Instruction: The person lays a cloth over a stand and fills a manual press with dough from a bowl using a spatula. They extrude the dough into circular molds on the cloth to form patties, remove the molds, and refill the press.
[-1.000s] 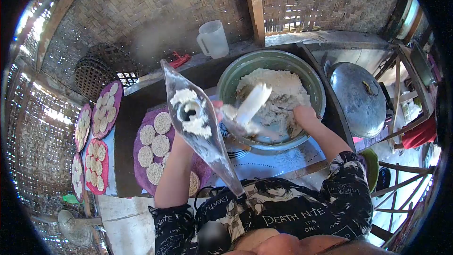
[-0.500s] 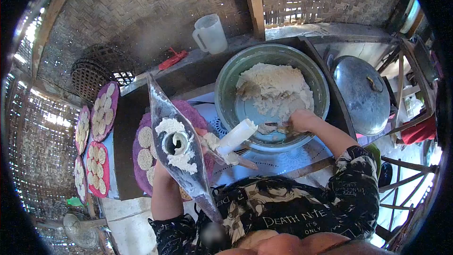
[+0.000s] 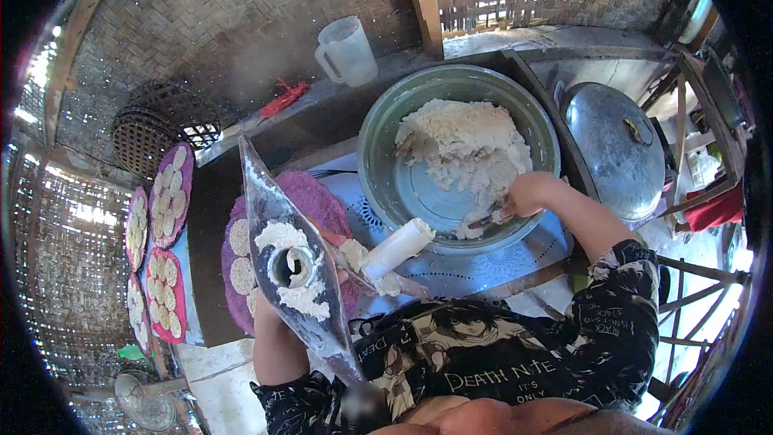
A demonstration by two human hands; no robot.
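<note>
My left hand [image 3: 342, 275], mostly hidden, grips a wooden noodle press from below. The press's long, pointed upper board [image 3: 266, 193] has a round hole smeared with white dough. Beside it, a white cylindrical plunger [image 3: 396, 248] with dough on its end sticks out from a second wooden piece. My right hand [image 3: 531, 193] is closed at the near right wall of a green basin [image 3: 378, 105], around what looks like a flat scoop [image 3: 491, 219], partly hidden and doughy at its tip. A large mound of pale dough [image 3: 467, 137] fills the basin's far side.
Under the press lies a purple mat [image 3: 310, 193] with round noodle cakes. More cakes lie on pink and purple mats [image 3: 183, 306] at left. A plastic jug [image 3: 348, 52], red bag [image 3: 284, 100] and woven basket [image 3: 145, 141] stand behind. A metal lid [image 3: 608, 145] is at right.
My right hand has moved slightly right and up along the basin wall, and the scoop has come right with it. My left hand still holds the press. The whole view has shifted a little.
</note>
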